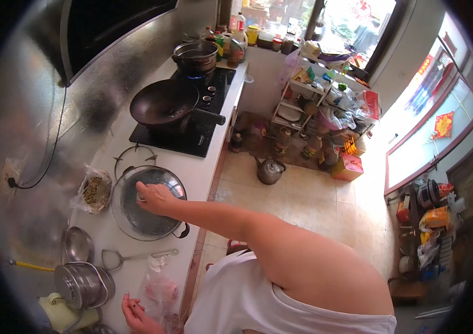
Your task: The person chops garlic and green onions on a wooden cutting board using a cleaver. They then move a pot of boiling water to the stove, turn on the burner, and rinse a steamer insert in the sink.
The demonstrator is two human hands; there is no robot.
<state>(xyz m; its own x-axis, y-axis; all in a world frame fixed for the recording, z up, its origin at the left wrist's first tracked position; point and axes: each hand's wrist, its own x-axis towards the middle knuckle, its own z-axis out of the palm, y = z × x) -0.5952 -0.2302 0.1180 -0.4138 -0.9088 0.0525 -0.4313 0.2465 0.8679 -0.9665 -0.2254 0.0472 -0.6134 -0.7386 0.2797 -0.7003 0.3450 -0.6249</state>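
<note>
My right hand [155,198] grips the lid knob of a wide pan [136,225] with a glass lid, which stands on the white counter. Near the counter's lower end, my left hand [136,315] has its fingers partly curled and holds nothing visible. Beside it lies a clear plastic bag [161,290] with pinkish contents, perhaps meat. A metal spatula [121,259] lies between the pan and the bag. To the pan's left sits an opened plastic bag of dried brownish bits [93,191].
A wok [165,102] and a steaming pot [195,58] over a blue flame stand on the black gas hob [196,142]. A metal bowl [78,245] and a lidded metal pail [78,286] line the wall side. A kettle [270,171] stands on the floor.
</note>
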